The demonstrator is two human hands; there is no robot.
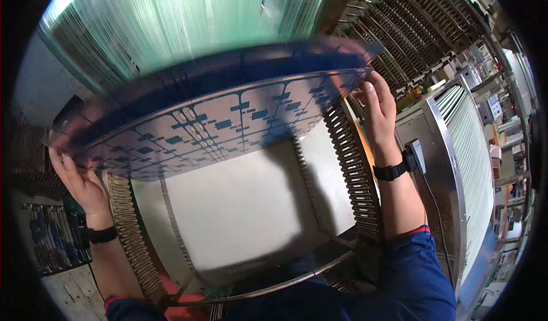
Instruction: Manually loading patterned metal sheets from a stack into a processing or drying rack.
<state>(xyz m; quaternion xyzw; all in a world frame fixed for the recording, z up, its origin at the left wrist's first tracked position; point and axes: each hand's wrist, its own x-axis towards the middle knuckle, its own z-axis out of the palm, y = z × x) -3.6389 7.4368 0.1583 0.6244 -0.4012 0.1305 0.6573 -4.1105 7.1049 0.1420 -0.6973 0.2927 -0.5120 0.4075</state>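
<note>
A wide, thin panel (228,132), likely a circuit board panel, spans the space in front of me, tilted with its right end higher. Its near face carries a pale pattern with dark rectangles and thin lines. Behind its upper edge runs a dark blue band; I cannot tell whether that is a second sheet. At the left end, my left hand (85,190) grips the panel's edge. My right hand (377,107) closes on the opposite end, thumb up. Below the panel stands a rack with ribbed, slotted side strips (354,172), around a white surface (228,218).
Behind the panel rises a stack of greenish, glass-like sheets (182,24). More slotted racks (405,24) stand at the upper right. On the right is a metal-framed rack of pale sheets (465,132). A metal bar (285,287) crosses in front of my body.
</note>
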